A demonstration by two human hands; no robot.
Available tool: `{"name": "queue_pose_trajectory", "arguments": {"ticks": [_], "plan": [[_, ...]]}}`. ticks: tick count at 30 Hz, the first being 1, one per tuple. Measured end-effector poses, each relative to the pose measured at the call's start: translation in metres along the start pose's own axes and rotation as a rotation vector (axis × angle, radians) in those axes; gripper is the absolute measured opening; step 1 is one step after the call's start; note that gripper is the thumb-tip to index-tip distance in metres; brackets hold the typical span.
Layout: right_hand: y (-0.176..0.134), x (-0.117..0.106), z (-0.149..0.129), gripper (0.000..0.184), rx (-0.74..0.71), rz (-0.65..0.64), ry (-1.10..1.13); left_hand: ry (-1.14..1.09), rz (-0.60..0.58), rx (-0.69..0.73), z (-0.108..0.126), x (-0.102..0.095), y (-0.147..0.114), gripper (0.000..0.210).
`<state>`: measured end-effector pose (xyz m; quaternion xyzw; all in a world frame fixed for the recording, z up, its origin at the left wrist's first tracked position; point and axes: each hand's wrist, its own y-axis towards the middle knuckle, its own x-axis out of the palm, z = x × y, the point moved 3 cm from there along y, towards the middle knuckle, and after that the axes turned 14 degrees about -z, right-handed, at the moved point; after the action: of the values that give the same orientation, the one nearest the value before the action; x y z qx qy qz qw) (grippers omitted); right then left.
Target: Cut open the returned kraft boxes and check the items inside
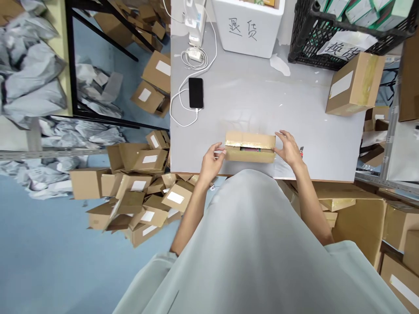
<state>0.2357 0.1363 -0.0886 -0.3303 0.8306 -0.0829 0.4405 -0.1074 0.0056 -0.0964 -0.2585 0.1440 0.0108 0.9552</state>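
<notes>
A small cardboard box [250,140] lies near the front edge of the table, its long side toward me. Along its taped seam a narrow gap shows something dark and colourful inside, too hidden to name. My left hand [212,162] holds the box's left end with bent fingers. At the right end, my right hand [288,149] grips the box between thumb and fingers. Just beyond my right wrist lies a small red and black object [301,151], partly covered by the wrist.
A phone [196,93] with a white cable lies at left. Behind stand a white bin [247,32], a black crate [307,39] and a taller carton [348,85]. Cardboard boxes [144,187] are heaped on the floor left; a large open carton [360,226] is right, below the table.
</notes>
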Motion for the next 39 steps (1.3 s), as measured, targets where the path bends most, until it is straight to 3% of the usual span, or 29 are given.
{"name": "queue_pose_trajectory", "arguments": {"ticks": [4, 10, 12, 15, 20, 24, 28, 32, 36, 39], "plan": [[0.007, -0.001, -0.006, 0.072, -0.033, -0.089, -0.059, 0.026, 0.022, 0.023, 0.008, 0.000, -0.009, 0.050], [0.006, -0.010, -0.013, 0.049, -0.078, -0.127, 0.006, 0.017, 0.018, 0.002, 0.002, 0.007, -0.014, 0.050], [0.007, -0.015, -0.013, 0.046, -0.067, -0.097, 0.103, 0.003, -0.019, -0.023, -0.008, 0.008, -0.017, 0.053], [0.019, -0.018, -0.008, 0.057, 0.002, -0.010, 0.182, -0.017, -0.060, -0.121, -0.029, 0.007, -0.023, 0.066], [0.056, -0.003, 0.008, 0.055, 0.154, 0.141, 0.221, 0.057, -0.128, -0.300, -0.066, 0.017, -0.018, 0.095], [0.079, 0.013, 0.021, 0.045, 0.294, 0.179, 0.284, 0.101, -0.091, -0.263, -0.075, 0.031, 0.002, 0.112], [0.087, 0.016, 0.023, 0.026, 0.301, 0.151, 0.210, 0.119, -0.073, -0.199, -0.071, 0.033, 0.010, 0.127], [0.075, 0.010, 0.013, 0.036, 0.191, 0.134, 0.120, 0.189, -0.101, -0.178, -0.058, 0.027, -0.002, 0.126], [0.043, 0.010, -0.015, 0.057, 0.111, 0.166, 0.009, 0.309, -0.071, 0.023, -0.022, 0.025, -0.007, 0.094], [0.017, 0.019, -0.045, 0.050, 0.041, 0.181, -0.084, 0.394, -0.077, 0.175, 0.010, 0.033, 0.005, 0.069]]}}
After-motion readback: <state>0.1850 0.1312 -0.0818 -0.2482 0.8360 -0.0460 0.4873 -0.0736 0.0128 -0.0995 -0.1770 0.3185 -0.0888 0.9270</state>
